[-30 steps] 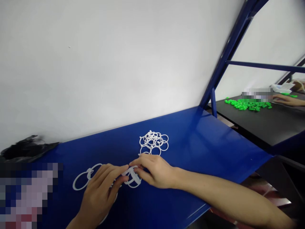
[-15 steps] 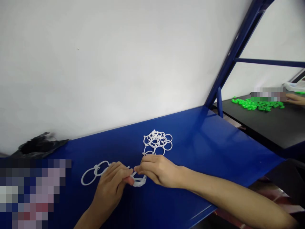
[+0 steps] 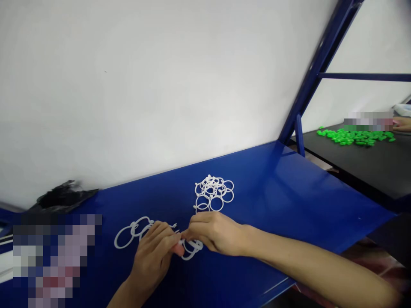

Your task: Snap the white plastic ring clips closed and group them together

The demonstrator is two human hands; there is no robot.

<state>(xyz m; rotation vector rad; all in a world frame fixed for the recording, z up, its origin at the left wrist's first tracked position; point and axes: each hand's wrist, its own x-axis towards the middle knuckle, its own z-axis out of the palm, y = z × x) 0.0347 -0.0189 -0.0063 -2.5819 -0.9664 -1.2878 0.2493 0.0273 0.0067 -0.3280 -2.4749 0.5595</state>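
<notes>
My left hand (image 3: 156, 254) and my right hand (image 3: 215, 233) meet over a small white plastic ring piece (image 3: 191, 249) on the blue table (image 3: 272, 188). Both hands pinch it, fingertips touching at its top. Larger white rings (image 3: 128, 233) lie just left of my left hand, partly hidden by its fingers. A pile of several white rings (image 3: 213, 192) lies just beyond my right hand.
A crumpled black bag (image 3: 59, 197) sits at the back left against the white wall. A blue frame post (image 3: 316, 64) rises at the right. Beyond it, a black table (image 3: 369, 164) holds green pieces (image 3: 353, 137), with another person's hand (image 3: 403, 124) near them.
Both hands stay pinched on the small ring piece and have worked it slightly. The view has drifted a little, shifting everything rightward in the frame.
</notes>
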